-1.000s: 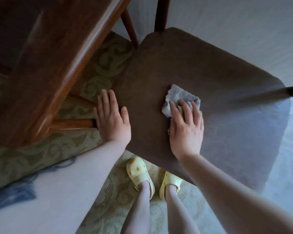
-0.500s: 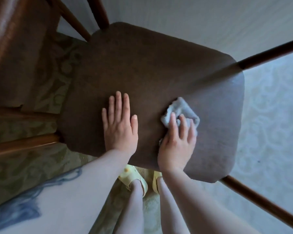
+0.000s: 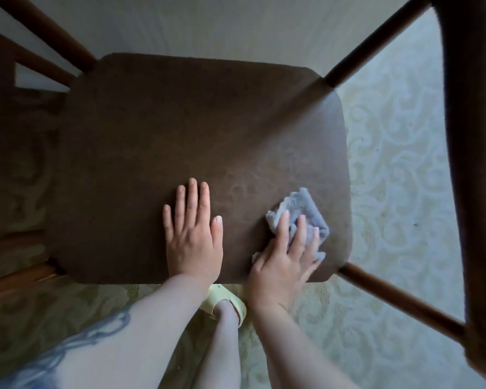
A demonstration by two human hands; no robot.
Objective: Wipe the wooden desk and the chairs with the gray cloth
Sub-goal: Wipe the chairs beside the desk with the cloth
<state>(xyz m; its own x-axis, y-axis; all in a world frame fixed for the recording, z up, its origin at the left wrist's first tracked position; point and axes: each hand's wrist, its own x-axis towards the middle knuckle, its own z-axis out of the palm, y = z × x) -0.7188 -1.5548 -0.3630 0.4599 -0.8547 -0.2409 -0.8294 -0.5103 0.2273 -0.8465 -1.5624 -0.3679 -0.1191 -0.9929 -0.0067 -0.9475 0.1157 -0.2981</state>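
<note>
Top view of a chair being wiped. The cloth (image 3: 299, 217) is gray, soft and nubbly, crumpled into a loose wad with one folded corner pointing away from the person; it lies on the seat (image 3: 180, 130) near the seat's right edge, toward the near corner. The right hand (image 3: 284, 262) lies flat on the cloth, fingers extended and slightly spread, pressing it to the seat; part of the cloth shows beyond the fingertips and a small flap shows beside the thumb. The left hand (image 3: 192, 234) rests palm-down on the bare seat just left of the cloth, fingers straight and close together, holding nothing. The seat is dark brown, roughly rectangular with rounded corners, its surface matte with faint mottled marks ahead of the hands. Dark wooden rails (image 3: 399, 299) run from the seat's right corners to a broad wooden member (image 3: 472, 164) at the right edge. Below the near seat edge, a pale yellow shoe (image 3: 227, 301) stands on a light patterned carpet (image 3: 390, 169). A blue mark (image 3: 96, 335) shows on the left forearm.
</note>
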